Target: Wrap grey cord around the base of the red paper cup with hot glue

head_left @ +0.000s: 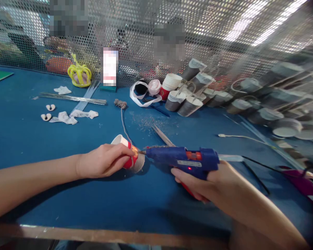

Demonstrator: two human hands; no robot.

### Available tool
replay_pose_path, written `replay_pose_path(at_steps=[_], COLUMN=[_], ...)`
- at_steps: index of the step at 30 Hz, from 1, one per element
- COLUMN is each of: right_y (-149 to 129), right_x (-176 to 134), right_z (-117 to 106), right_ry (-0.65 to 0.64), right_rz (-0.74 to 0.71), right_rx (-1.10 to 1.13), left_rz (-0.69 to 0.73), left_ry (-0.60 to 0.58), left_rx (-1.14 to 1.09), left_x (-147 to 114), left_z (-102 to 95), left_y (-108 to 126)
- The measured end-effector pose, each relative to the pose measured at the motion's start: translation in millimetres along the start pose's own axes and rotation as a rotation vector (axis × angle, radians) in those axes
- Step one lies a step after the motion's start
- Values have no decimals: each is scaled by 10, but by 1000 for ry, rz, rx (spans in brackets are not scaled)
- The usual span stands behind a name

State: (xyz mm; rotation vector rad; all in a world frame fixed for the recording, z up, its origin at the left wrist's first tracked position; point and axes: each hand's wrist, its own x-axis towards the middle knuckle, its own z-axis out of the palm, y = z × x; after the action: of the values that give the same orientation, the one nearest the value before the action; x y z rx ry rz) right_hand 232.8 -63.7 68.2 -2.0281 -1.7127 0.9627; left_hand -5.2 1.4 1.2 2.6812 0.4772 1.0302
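My left hand (106, 159) is closed on a red and white paper cup (120, 140) that lies tilted above the blue table. Grey yarn (139, 164) is wrapped round the cup's lower end, and a strand leads back to a small yarn bundle (120, 103). In my right hand (200, 184) is a blue hot glue gun (169, 155), its red light lit and a clear glue stick (231, 158) sticking out behind. The gun's nozzle is at the cup's side, close to my left fingertips; whether it touches cannot be seen.
Scissors (163, 135) lie behind the gun. Several grey-wrapped cups (190, 106) crowd the back right, near a white ribbon (137, 100). Metal wires (73, 98), lace pieces (65, 118) and a yellow crown-shaped item (79, 74) lie left. A phone (109, 66) stands against the perforated screen (135, 41).
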Motion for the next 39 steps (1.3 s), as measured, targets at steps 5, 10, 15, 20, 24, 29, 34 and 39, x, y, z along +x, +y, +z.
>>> replay_pose_path(at_steps=[5, 10, 15, 20, 24, 29, 34, 39], right_y=[7, 29, -20, -60, 15, 204, 418, 621], right_x=[33, 22, -59, -29, 55, 339, 709, 991], right_z=[-5, 2, 1, -99, -256, -453, -523, -470], right_ry=[-22, -9, 23, -32, -20, 327, 367, 373], right_rz=[10, 6, -11, -43, -133, 36, 149, 278], right_rx=[-10, -2, 27, 81, 257, 509, 393, 143], left_rz=[-9, -7, -38, -26, -39, -47, -51, -38], left_ry=[5, 8, 14, 50, 97, 111, 92, 91], left_rx=[-6, 11, 19, 4, 22, 56, 46, 45], left_x=[-3, 1, 7, 20, 18, 4, -8, -11], left_z=[2, 2, 1, 7, 13, 22, 30, 26], left_y=[-6, -7, 7, 18, 8, 1, -3, 1])
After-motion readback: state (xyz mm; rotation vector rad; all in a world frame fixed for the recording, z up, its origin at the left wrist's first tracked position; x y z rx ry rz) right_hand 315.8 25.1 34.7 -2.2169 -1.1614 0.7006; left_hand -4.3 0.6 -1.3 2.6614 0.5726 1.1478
